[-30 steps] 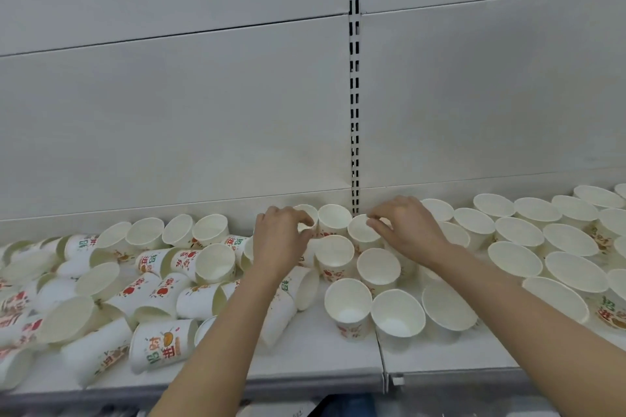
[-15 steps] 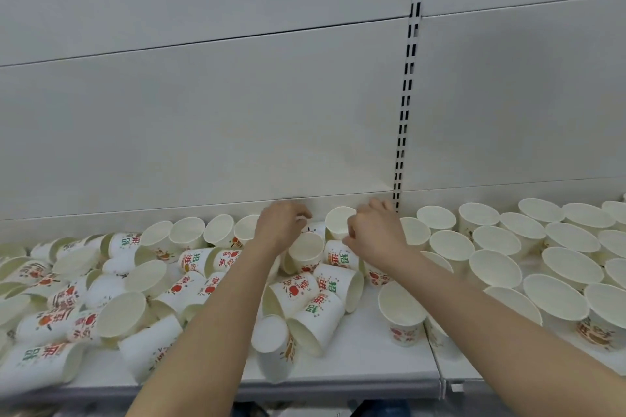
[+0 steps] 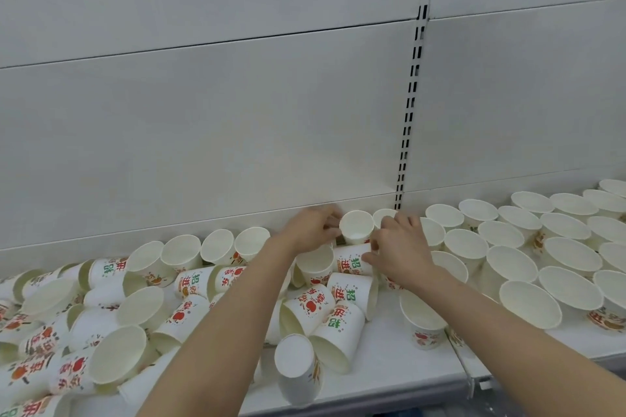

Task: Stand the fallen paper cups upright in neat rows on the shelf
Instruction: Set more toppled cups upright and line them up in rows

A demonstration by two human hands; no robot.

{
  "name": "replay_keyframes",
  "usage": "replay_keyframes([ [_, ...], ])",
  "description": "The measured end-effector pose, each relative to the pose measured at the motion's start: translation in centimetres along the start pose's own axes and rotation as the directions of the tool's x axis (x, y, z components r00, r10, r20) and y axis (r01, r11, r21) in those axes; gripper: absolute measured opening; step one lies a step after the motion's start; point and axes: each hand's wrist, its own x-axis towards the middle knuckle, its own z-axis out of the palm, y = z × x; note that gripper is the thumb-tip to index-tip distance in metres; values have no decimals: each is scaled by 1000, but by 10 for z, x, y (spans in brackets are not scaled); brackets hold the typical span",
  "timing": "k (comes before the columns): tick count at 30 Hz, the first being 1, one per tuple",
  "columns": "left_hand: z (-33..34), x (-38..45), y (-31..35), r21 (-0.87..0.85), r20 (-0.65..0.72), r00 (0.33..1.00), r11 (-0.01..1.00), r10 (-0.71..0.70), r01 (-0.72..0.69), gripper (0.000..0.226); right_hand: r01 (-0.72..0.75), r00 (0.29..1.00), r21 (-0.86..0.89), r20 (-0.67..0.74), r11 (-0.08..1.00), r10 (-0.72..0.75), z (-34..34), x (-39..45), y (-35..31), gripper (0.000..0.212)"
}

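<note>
White paper cups with red, green and orange print cover the shelf (image 3: 389,366). To the left and in the middle lies a heap of fallen cups (image 3: 101,315). On the right, upright cups (image 3: 542,247) stand in rows. My left hand (image 3: 311,228) and my right hand (image 3: 399,247) are close together at the back of the shelf. Between them they hold one cup (image 3: 355,227), its mouth tilted toward me. My left fingers curl round its left side. My right fingers curl at its right side, just above a fallen cup (image 3: 350,262).
The grey back panel rises right behind the cups, with a slotted upright (image 3: 411,95) just right of my hands. One cup (image 3: 298,372) lies near the shelf's front edge, and another stands upright (image 3: 423,322) under my right forearm.
Both hands have shifted a little to the right along the back of the shelf. A cup now shows between them, held at the back wall.
</note>
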Motion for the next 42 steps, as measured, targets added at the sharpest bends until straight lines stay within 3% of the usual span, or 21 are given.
replay_keyframes([
  [4,9,9,2,172,-20,999,985,33,-29,51,-68,987,50,-144,996,75,2,8,9,29],
  [7,16,15,9,324,-46,998,945,52,-34,62,-104,994,49,-21,993,105,2,17,18,36],
  [9,16,14,12,313,-52,997,949,52,-33,54,-99,995,62,25,993,97,2,18,21,37],
  [12,3,9,6,296,-87,995,955,46,-18,24,-50,993,156,-99,987,66,1,10,21,26],
  [14,-8,5,1,372,-16,998,926,68,-57,31,0,986,175,-163,985,29,-2,3,16,18],
  [17,-19,0,2,505,133,987,851,89,-145,47,27,996,101,-83,995,-18,-7,-4,4,18],
  [21,-25,-4,5,644,116,983,743,142,-184,29,-29,1000,14,-4,999,29,-10,-9,-1,27],
  [28,-39,-35,0,590,-180,973,808,144,-11,10,-81,997,-126,6,989,82,-12,-9,-17,42],
  [32,-23,-49,-4,553,-205,973,833,109,23,14,-102,991,-188,70,977,117,-10,-9,-25,44],
  [37,-11,-66,0,368,-310,946,929,88,34,25,-285,941,-47,178,957,289,-3,-4,-32,43],
  [40,-9,-82,7,295,-294,953,955,75,16,25,-364,926,62,127,929,354,-6,-2,-37,28],
  [42,-5,-91,13,319,-243,964,947,105,-23,28,-335,942,82,30,939,334,-9,-4,-38,17],
])
